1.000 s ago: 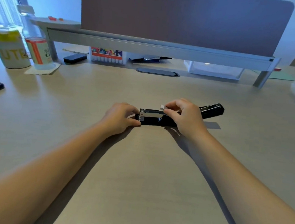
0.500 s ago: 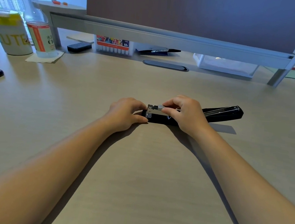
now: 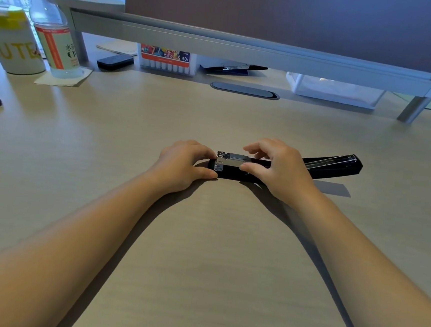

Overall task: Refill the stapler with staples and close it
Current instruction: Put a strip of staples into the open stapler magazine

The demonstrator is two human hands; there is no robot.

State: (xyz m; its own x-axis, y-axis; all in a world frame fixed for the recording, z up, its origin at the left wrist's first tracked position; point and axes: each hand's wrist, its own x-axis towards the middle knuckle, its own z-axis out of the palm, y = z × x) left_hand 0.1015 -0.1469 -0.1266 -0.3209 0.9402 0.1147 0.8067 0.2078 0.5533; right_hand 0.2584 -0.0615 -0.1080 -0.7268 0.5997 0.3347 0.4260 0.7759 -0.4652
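- The stapler point(image 3: 237, 166) lies open near the middle of the desk point(image 3: 201, 253), its metal magazine point(image 3: 231, 159) exposed at the left end and its black top arm point(image 3: 332, 165) folded back flat to the right.
- A second ago a small strip of staples was pinched above the channel; now none can be told apart from the metal, so it has likely gone in.
- The right hand point(image 3: 280, 169) hovers curled over the magazine, fingers point(image 3: 256, 149) loosely parted, thumb against the side, holding nothing that can be seen.
- The left hand point(image 3: 184, 162) stays closed around the stapler's front end, steadying it.
- Loading looks near done; swinging the top arm shut remains.
- A water bottle point(image 3: 54, 37) and marker box point(image 3: 166, 60) stand well apart at the back.
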